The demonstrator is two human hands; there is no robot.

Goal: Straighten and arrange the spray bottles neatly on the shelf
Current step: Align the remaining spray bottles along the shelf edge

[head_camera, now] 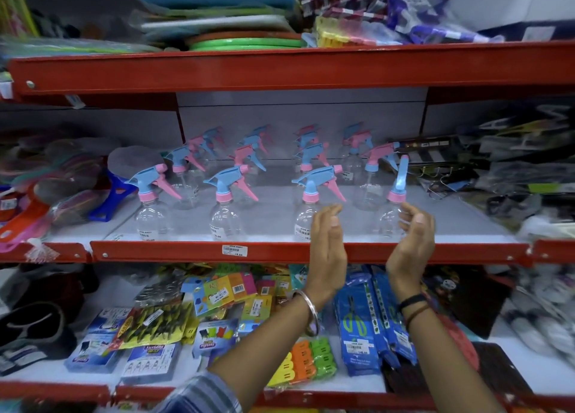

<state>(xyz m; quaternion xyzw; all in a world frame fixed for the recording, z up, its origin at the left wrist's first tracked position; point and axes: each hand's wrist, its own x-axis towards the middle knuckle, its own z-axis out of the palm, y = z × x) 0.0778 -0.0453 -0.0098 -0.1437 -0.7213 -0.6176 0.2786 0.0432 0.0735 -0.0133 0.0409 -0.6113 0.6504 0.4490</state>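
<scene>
Several clear spray bottles with blue and pink trigger heads stand in rows on the middle shelf (280, 252). In the front row are a left bottle (149, 207), a middle one (225, 207), a third (306, 209) and a right bottle (390, 213) whose nozzle faces me. My left hand (326, 241) is raised with fingers apart, just right of the third bottle and partly in front of it. My right hand (413, 235) is cupped beside the right bottle, fingers curled at its side, with no clear grip on it.
Combs and brushes (62, 176) crowd the shelf's left end, dark packaged goods (513, 164) the right. Packets of clips and scissors (361, 319) fill the shelf below. Foam mats (217, 14) lie on the shelf above. A price tag (235, 250) sticks to the red shelf lip.
</scene>
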